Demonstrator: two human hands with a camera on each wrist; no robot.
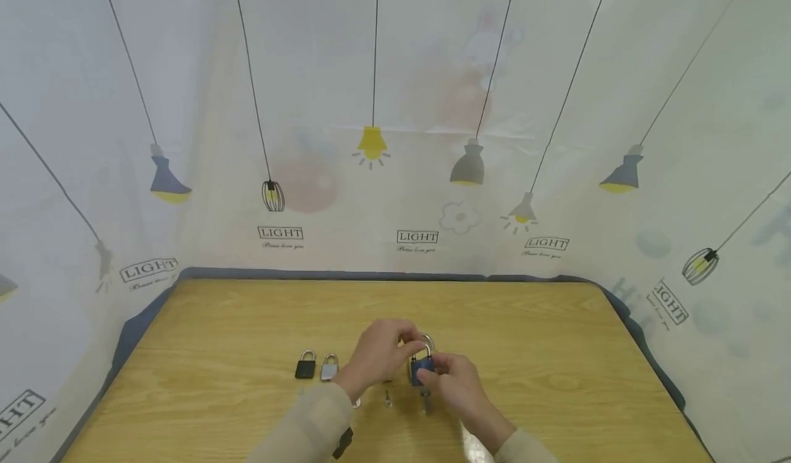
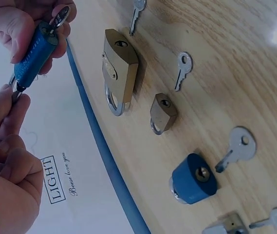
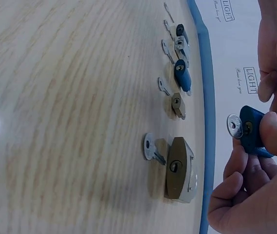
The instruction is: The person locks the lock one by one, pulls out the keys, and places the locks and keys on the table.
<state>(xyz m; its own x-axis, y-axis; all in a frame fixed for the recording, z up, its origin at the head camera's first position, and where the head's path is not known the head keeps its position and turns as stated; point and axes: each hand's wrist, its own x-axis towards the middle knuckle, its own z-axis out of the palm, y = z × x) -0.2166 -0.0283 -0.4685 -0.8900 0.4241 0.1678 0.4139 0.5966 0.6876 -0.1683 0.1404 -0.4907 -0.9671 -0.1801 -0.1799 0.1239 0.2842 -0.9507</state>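
Observation:
A blue padlock (image 1: 421, 369) is held up off the table between both hands. My right hand (image 1: 460, 387) grips its body, thumb on one face and fingers on the other, as the right wrist view shows. At the shackle end, my left hand (image 1: 384, 353) pinches the metal shackle between thumb and fingers. A silver key (image 3: 234, 126) sits in the keyhole at the bottom of the body. Below the hands stand a large brass padlock (image 2: 123, 70) and a small brass padlock (image 2: 163, 114). Part of the shackle is hidden by the left fingers.
Another blue padlock (image 2: 194, 179), a silver padlock (image 1: 329, 368) and a black padlock (image 1: 305, 365) continue the row leftward. Loose keys, such as a round-headed key (image 2: 239, 146), lie before the padlocks. A lamp-printed curtain (image 1: 346, 202) borders the wooden table (image 1: 247, 325).

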